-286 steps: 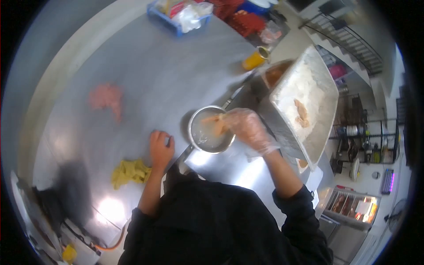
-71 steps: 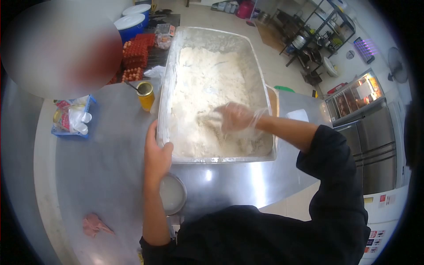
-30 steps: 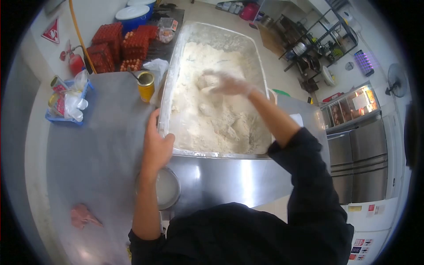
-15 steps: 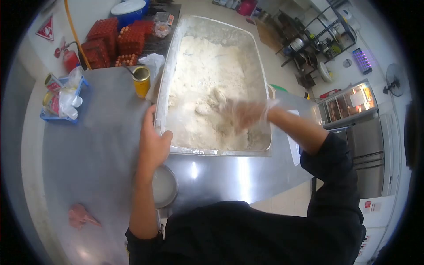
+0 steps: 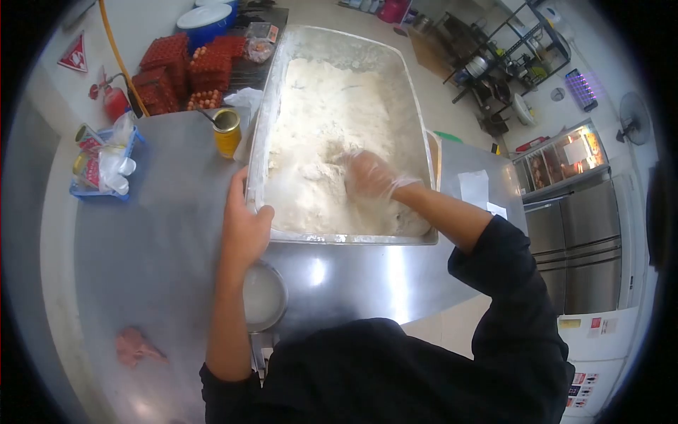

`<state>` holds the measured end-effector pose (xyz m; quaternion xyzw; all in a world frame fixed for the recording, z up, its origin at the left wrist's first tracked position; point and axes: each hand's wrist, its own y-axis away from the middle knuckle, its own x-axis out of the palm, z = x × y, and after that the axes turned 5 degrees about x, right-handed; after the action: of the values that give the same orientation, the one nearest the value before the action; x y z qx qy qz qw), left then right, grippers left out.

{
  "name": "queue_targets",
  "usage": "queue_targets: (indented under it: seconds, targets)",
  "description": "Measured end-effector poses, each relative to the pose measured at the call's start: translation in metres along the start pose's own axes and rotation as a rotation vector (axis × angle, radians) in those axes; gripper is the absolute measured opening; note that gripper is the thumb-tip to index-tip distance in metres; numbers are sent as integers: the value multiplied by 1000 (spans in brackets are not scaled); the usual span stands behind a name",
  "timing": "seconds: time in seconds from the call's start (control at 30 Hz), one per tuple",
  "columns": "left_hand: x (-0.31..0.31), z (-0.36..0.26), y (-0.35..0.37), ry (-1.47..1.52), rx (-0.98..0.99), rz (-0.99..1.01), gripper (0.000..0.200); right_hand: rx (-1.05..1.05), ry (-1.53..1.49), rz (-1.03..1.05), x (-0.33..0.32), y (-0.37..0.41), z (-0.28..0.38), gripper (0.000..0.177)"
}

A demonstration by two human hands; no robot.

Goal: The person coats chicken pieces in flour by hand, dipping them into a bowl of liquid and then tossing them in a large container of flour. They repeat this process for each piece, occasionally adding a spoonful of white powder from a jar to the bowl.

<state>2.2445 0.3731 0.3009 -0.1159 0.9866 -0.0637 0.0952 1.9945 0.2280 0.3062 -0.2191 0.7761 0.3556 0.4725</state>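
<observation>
A large metal tub (image 5: 417,106) holds a bed of pale flour (image 5: 332,99). My left hand (image 5: 247,219) grips the tub's near left edge, thumb on the rim and fingers down the outer side. Inside the tub, my right hand (image 5: 371,173) wears a clear plastic glove and is pushed into the flour right of the middle. Its fingertips are hidden there, so what they hold, if anything, does not show. A floury lump (image 5: 316,172) lies just left of it.
Left of the tub stand a yellow can (image 5: 227,134) and a blue basket (image 5: 106,191) of packages. A metal bowl (image 5: 265,297) is by my left forearm. Egg trays (image 5: 162,60) are stacked behind. Papers (image 5: 474,189) lie to the right, a pink cloth (image 5: 138,346) at the lower left.
My right hand has moved slightly left and its fingers have gone down into the flour. My right elbow has drawn in to the left. My left hand keeps its grip on the tub.
</observation>
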Motion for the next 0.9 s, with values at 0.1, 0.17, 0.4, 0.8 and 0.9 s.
queue_targets:
  seconds: [0.1,0.17,0.4,0.8,0.9]
  targets:
    - [0,-3,-1,-10,3,-3,62,-111,232,-586,42,-2,-37,34]
    - [-1,-2,0,-7,-5,4,62,-73,-535,-489,32,1,-58,59]
    - [-1,4,-1,14,-8,19,63,-80,-690,15,-54,-9,-52,88]
    - [28,-50,-20,-934,540,241,34,89,-585,-84,3,-58,-12,49]
    - [37,-40,-25,-966,534,370,23,210,-596,-212,4,-55,-44,51]
